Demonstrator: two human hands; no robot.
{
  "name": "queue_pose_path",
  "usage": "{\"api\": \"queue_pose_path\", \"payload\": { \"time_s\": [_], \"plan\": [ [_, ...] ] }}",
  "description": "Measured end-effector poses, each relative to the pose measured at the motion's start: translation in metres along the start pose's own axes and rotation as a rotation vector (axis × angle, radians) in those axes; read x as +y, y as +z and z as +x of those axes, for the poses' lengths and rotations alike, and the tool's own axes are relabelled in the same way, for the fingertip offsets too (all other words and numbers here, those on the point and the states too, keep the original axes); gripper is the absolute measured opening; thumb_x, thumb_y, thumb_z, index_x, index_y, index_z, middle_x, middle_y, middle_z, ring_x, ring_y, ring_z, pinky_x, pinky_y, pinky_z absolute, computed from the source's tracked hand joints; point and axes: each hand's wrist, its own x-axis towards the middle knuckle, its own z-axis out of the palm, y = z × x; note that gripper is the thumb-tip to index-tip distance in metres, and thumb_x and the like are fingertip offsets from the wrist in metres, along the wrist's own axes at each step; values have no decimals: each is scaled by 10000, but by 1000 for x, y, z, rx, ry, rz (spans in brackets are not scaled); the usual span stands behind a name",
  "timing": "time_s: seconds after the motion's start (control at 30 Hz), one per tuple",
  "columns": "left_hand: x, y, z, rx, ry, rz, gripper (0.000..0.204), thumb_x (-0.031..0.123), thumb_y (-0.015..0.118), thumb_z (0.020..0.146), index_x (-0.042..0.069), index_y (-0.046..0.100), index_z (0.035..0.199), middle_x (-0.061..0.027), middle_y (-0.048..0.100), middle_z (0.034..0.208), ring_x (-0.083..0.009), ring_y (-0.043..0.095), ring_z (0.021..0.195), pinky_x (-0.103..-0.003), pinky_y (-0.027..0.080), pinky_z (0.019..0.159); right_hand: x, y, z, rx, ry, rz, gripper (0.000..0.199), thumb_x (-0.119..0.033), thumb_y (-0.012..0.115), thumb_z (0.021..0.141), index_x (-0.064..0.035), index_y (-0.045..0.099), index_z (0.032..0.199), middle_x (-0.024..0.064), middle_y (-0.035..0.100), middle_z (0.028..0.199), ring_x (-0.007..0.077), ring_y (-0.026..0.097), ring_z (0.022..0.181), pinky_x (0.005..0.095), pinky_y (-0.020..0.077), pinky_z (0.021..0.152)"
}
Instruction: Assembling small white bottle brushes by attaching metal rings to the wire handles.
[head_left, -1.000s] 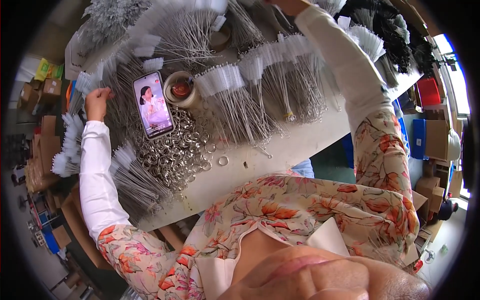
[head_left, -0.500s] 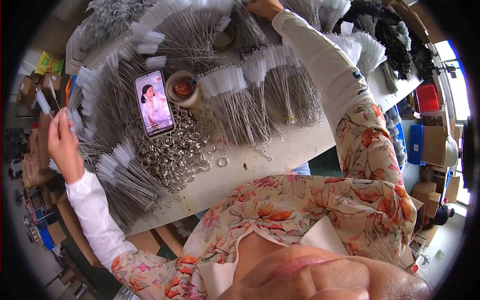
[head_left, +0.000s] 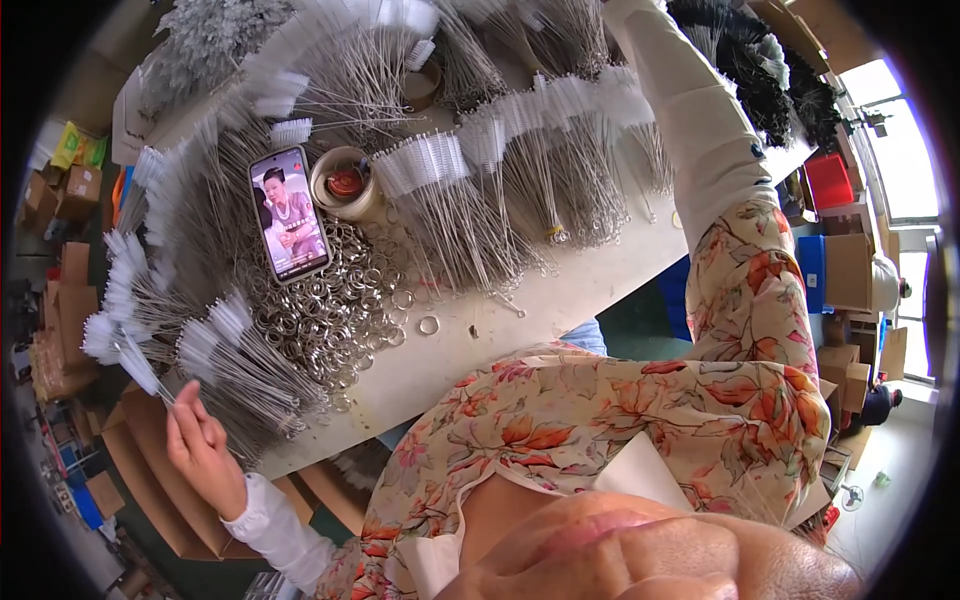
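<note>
At the table's left end, my left hand (head_left: 205, 450) is closed, its fingertips pinching the thin wire handle of a white-bristled tube brush (head_left: 138, 365). The brush head points up and left, over the loose brushes there. Beside this hand lies a stack of similar brushes (head_left: 235, 335), their looped wire ends toward the table's near edge. My right arm (head_left: 700, 130), in a white sleeve cover, reaches over the far right of the table. Its hand is beyond the upper edge of the picture. Bundled brushes (head_left: 430, 180) stand in a row left of that arm.
A pile of metal rings (head_left: 325, 305) covers the table's middle left. A lit phone (head_left: 290, 215) rests against it, beside a round tub (head_left: 342, 205) holding something red. Black brushes (head_left: 765, 90) are heaped far right. Cardboard boxes (head_left: 150, 480) stand below the left edge.
My left hand has come down and toward me, with a brush still at its fingertips. My right hand has gone out of view past the upper edge. The phone's picture has changed.
</note>
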Motion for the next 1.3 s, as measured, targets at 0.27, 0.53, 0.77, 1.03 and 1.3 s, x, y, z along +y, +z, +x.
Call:
{"api": "queue_pose_path", "payload": {
  "time_s": [0.27, 0.53, 0.77, 1.03, 1.3],
  "plan": [
    [-48, -9, -43, 106, -202, -282, 315, 262, 475, 952, -22, 601, 1004, 13, 446, 745, -28, 351, 576, -172, 265, 456, -65, -49, 2, -481, 405, 15, 219, -294, 578, 769, -105, 682, 727, 145, 652, 751, 322, 628, 696, 433, 496, 609],
    [-20, 14, -54, 24, -168, -234, 304, 267, 468, 949, -6, 599, 972, 35, 434, 670, -26, 335, 514, -184, 217, 416, -59, -112, 58, 55, 570, 530, 266, -300, 542, 835, -67, 660, 789, 107, 651, 723, 279, 614, 637, 399, 482, 598],
    [-5, 146, -58, -212, 199, -328, 245, 37, 508, 895, -30, 553, 1127, -38, 556, 720, -84, 534, 552, -213, 445, 496, -283, -237, 25, -350, 819, 2211, 153, -120, 548, 892, -27, 595, 1005, 12, 600, 907, 109, 531, 778, 269, 446, 699],
    [-25, 192, -47, -22, 799, -107, 147, -16, 577, 788, -28, 590, 934, -127, 606, 813, -228, 608, 663, -276, 482, 625, -326, -285, -53, -310, 681, 1951, 280, -156, 531, 918, -7, 566, 1153, 89, 542, 1144, 141, 504, 1070, 262, 441, 847],
    [-54, 226, -101, -277, 977, 66, 336, -16, 629, 757, 34, 584, 1085, -122, 501, 1106, -270, 550, 942, -346, 483, 790, -327, -282, -111, -361, 1553, 2760, 198, -206, 443, 958, -48, 526, 1043, 13, 569, 836, 103, 525, 722, 265, 482, 691]
  ]
}}
